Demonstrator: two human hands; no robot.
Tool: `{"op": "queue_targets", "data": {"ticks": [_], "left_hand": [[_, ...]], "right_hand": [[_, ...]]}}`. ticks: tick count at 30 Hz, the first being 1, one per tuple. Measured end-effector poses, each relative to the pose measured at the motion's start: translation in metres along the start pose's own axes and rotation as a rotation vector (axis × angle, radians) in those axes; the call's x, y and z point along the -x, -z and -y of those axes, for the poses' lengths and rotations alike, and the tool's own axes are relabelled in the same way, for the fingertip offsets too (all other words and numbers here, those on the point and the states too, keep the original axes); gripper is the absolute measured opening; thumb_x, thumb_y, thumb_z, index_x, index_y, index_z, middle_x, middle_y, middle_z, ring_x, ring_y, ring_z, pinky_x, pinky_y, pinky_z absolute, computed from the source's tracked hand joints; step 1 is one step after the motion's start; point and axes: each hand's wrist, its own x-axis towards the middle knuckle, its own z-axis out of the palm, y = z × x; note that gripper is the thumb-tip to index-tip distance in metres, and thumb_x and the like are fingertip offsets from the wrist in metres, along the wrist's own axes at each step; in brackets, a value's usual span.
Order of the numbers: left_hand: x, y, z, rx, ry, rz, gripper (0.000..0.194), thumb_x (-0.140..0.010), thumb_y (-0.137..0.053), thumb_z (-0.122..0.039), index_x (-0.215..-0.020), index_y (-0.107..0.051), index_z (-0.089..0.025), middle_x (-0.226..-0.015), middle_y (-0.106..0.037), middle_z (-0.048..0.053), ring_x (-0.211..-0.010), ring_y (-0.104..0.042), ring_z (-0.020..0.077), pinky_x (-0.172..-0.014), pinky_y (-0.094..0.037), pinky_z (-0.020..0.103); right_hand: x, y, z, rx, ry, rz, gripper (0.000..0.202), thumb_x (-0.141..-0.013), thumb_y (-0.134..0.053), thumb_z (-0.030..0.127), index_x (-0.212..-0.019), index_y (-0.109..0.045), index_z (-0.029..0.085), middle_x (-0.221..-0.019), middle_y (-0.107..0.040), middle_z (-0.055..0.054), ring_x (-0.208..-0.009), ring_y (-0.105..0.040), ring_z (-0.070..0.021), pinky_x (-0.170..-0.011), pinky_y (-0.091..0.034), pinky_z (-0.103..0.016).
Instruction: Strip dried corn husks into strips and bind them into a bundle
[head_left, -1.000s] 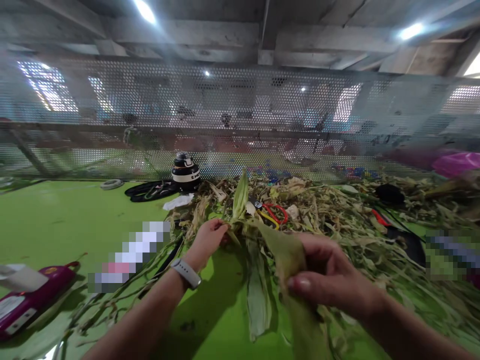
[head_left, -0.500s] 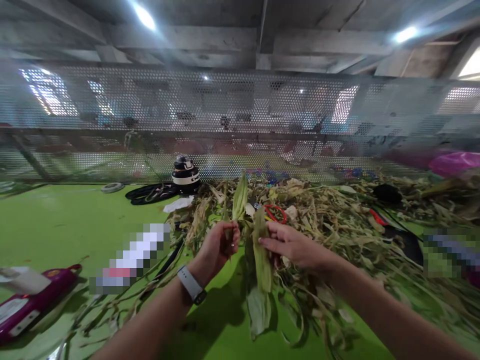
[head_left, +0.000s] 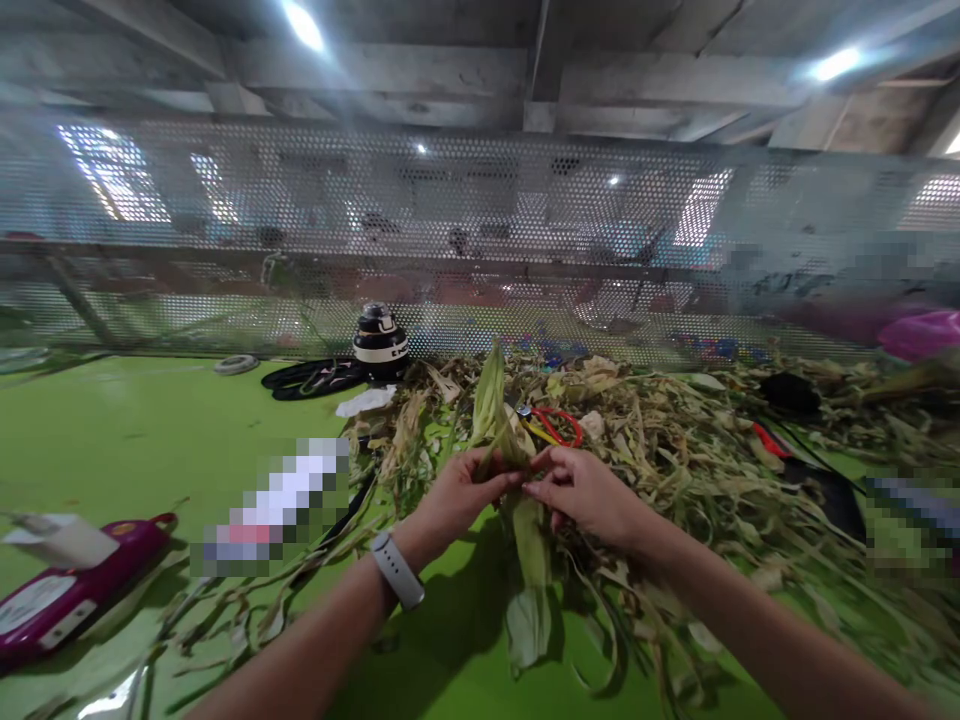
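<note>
Hands [head_left: 517, 485] pinching corn husks [head_left: 489, 400], dense dried leaves [head_left: 675, 430] rightward, open green tabletop [head_left: 180, 410] leftward

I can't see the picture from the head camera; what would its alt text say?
Two bare hands, left and right, pinch a green, leafy husk over a bright green table. Dried leaves are heaped behind and to the right, with red-and-yellow-handled scissors among them; a black bottle stands behind, left of centre.
</note>
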Motion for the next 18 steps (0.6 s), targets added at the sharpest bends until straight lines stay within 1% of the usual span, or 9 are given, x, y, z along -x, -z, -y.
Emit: {"op": "queue_targets", "data": {"ticks": [2,5,7,9,11,12,14,15,18], "left_hand": [[0.0005,-0.0014,-0.0007,-0.027,-0.002,-0.034,0.021,-0.062,-0.069,-0.032,-0.065,-0.057,-0.015,-0.054,-0.045,-0.006,-0.051,-0.034,0.0069,-0.049,-0.027,0.021],[0.0023,-0.0012,-0.0035,-0.069,0.015,-0.090,0.024,-0.063,-0.069,-0.035,-0.063,-0.054,-0.016,-0.054,-0.043,-0.007,-0.050,-0.034,0.0070,-0.048,-0.027,0.020],[0.0039,0.0002,-0.0061,-0.071,0.057,-0.039,0.024,-0.065,-0.068,-0.036,-0.067,-0.055,-0.016,-0.056,-0.046,-0.006,-0.050,-0.036,0.0068,-0.048,-0.029,0.020],[0.0051,0.0019,-0.0080,-0.047,0.094,0.060,0.023,-0.067,-0.067,-0.035,-0.071,-0.056,-0.016,-0.060,-0.048,-0.005,-0.052,-0.039,0.0069,-0.050,-0.031,0.020],[0.0055,0.0033,-0.0085,-0.026,0.106,0.137,0.022,-0.066,-0.067,-0.033,-0.073,-0.057,-0.015,-0.061,-0.050,-0.004,-0.054,-0.041,0.0071,-0.051,-0.033,0.020],[0.0054,0.0038,-0.0082,-0.025,0.101,0.155,0.021,-0.066,-0.068,-0.032,-0.073,-0.057,-0.015,-0.061,-0.050,-0.004,-0.055,-0.042,0.0073,-0.052,-0.033,0.020],[0.0044,0.0042,-0.0068,-0.040,0.081,0.155,0.019,-0.065,-0.067,-0.030,-0.071,-0.057,-0.015,-0.060,-0.050,-0.004,-0.054,-0.041,0.0072,-0.052,-0.032,0.020],[0.0038,0.0043,-0.0060,-0.051,0.068,0.146,0.017,-0.065,-0.066,-0.029,-0.070,-0.057,-0.015,-0.058,-0.049,-0.005,-0.053,-0.040,0.0069,-0.052,-0.032,0.020],[0.0019,0.0039,-0.0044,-0.078,0.033,0.127,0.015,-0.065,-0.065,-0.027,-0.066,-0.055,-0.016,-0.056,-0.048,-0.005,-0.052,-0.039,0.0069,-0.053,-0.032,0.020]], "right_hand": [[0.0001,0.0009,0.0018,0.013,-0.024,-0.011,0.014,-0.079,-0.057,0.026,-0.078,-0.052,0.013,-0.055,-0.051,0.005,-0.042,-0.052,-0.0067,-0.043,-0.040,-0.017],[0.0000,0.0015,0.0020,-0.004,-0.032,0.006,0.014,-0.078,-0.056,0.024,-0.069,-0.052,0.014,-0.051,-0.049,0.006,-0.040,-0.050,-0.0063,-0.040,-0.037,-0.016],[-0.0008,0.0019,0.0007,-0.023,-0.020,-0.002,0.013,-0.078,-0.055,0.023,-0.069,-0.050,0.015,-0.049,-0.047,0.007,-0.038,-0.049,-0.0059,-0.037,-0.035,-0.015],[-0.0021,0.0025,-0.0009,-0.034,-0.007,-0.039,0.012,-0.079,-0.054,0.022,-0.070,-0.049,0.016,-0.049,-0.045,0.008,-0.036,-0.047,-0.0054,-0.035,-0.034,-0.015],[-0.0034,0.0031,-0.0021,-0.036,0.019,-0.080,0.012,-0.079,-0.053,0.023,-0.069,-0.048,0.016,-0.050,-0.044,0.008,-0.035,-0.046,-0.0051,-0.036,-0.037,-0.016],[-0.0039,0.0033,-0.0023,-0.038,0.030,-0.099,0.013,-0.079,-0.053,0.023,-0.069,-0.048,0.017,-0.051,-0.043,0.009,-0.035,-0.045,-0.0050,-0.037,-0.038,-0.016],[-0.0042,0.0032,-0.0017,-0.037,0.029,-0.115,0.013,-0.078,-0.054,0.024,-0.069,-0.048,0.017,-0.051,-0.042,0.009,-0.036,-0.044,-0.0051,-0.038,-0.040,-0.017],[-0.0040,0.0030,-0.0010,-0.036,0.013,-0.103,0.013,-0.078,-0.054,0.024,-0.069,-0.049,0.016,-0.052,-0.044,0.008,-0.036,-0.044,-0.0052,-0.038,-0.040,-0.017],[-0.0022,0.0020,0.0020,-0.035,-0.035,-0.011,0.010,-0.078,-0.053,0.023,-0.073,-0.053,0.014,-0.056,-0.049,0.006,-0.039,-0.045,-0.0055,-0.040,-0.042,-0.018]]}}
